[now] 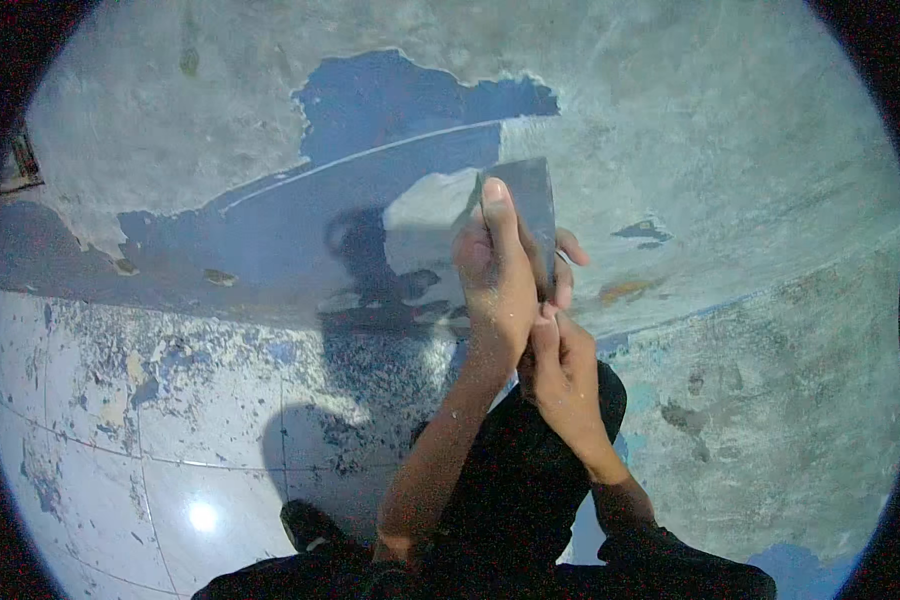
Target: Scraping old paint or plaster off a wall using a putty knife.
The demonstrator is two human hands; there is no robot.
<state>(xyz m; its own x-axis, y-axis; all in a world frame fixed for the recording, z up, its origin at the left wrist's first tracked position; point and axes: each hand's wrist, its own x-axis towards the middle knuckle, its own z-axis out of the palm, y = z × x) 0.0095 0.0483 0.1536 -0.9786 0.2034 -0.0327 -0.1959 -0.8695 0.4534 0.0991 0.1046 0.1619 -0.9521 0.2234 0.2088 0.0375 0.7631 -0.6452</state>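
Note:
My left hand (501, 281) grips a thin, flat, dark grey piece (534, 196), either a scraper blade or folded sandpaper; I cannot tell which. Its thumb points up along the near face, and fingertips show past the right edge. Just below, the fingers of my right hand (566, 364) are pinched together at the lower end of the piece. What they hold there is mostly hidden. Behind both hands stands a wall whose blue paint (390, 97) has come away in large patches, baring grey plaster (705, 127).
White floor tiles (202, 450) on the left carry paint flakes and dust. My bent knee in black trousers (517, 465) sits under the hands. A second grey wall surface (765, 390) meets the first at the right. A dark object (22, 161) is at the far left.

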